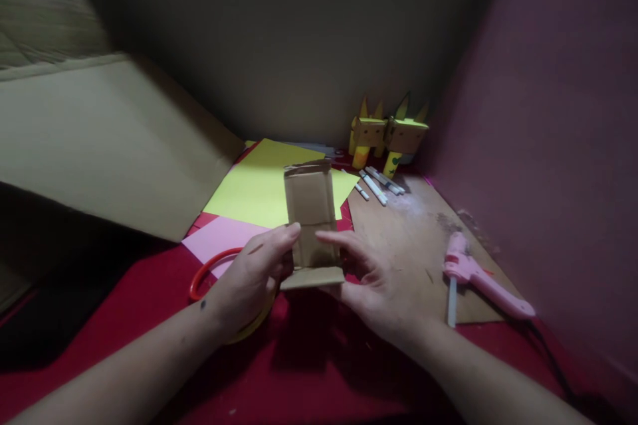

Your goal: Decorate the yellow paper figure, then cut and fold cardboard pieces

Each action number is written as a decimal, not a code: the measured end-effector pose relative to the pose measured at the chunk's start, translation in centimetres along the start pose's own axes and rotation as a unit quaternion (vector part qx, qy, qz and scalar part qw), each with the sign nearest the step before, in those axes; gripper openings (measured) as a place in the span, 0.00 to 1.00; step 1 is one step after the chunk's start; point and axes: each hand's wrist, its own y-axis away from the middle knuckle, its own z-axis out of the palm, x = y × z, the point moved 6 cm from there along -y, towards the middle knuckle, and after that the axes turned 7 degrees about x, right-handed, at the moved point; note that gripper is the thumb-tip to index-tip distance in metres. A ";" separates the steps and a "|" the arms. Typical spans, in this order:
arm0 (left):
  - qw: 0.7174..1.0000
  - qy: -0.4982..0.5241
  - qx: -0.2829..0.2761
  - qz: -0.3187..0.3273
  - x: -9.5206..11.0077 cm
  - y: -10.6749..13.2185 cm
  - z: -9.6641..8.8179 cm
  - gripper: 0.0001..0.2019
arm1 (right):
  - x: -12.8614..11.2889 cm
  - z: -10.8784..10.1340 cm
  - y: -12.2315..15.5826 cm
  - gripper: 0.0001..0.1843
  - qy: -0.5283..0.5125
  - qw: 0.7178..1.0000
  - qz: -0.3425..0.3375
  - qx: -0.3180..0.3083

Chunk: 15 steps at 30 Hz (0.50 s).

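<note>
Between my two hands is a folded piece of brown cardboard [310, 196], its long panel upright and a short flap bent toward me at the bottom. My left hand [262, 262] is closed on its left edge, the thumb lying on the front. On the right side, my right hand [361, 272] grips it, index finger across the inner face and thumb near the lower flap. A red ring-shaped edge [199, 277] and a yellow curved edge [256, 327] show around my left hand; the rest of that thing is hidden.
Yellow paper [254, 182] and pink paper [224, 239] lie behind my hands on the red cloth [239, 385]. A pink glue gun [478, 275] rests on a brown board [403, 259]. Markers [373, 187] and two cardboard figures [406, 136] are farther back; a large cardboard box [109, 139] stands left.
</note>
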 end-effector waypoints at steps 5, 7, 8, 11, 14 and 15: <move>0.992 -0.057 0.110 0.004 -0.2 -0.3 -1.3 0.10 | -0.1 -0.6 -0.2 0.13 -0.004 1.000 -0.003 0.002; 0.990 -0.060 0.127 0.014 -0.1 -0.4 -1.7 0.10 | 0.3 -0.8 -0.2 0.16 -0.074 0.996 0.049 -0.010; 0.990 -0.058 0.128 0.017 0.0 -0.4 -1.8 0.10 | 0.5 -0.8 -0.2 0.15 -0.120 0.989 0.082 -0.019; 0.986 -0.087 0.140 0.028 0.4 -0.3 -2.1 0.11 | 1.0 -0.8 -0.1 0.08 -0.223 0.961 0.165 -0.003; 0.975 -0.149 0.157 0.057 1.2 0.1 -2.1 0.11 | 1.6 -0.8 -0.1 0.08 -0.243 0.947 0.200 0.068; 0.971 -0.164 0.161 0.071 1.4 0.2 -2.1 0.12 | 1.7 -0.8 -0.1 0.12 -0.249 0.943 0.201 0.088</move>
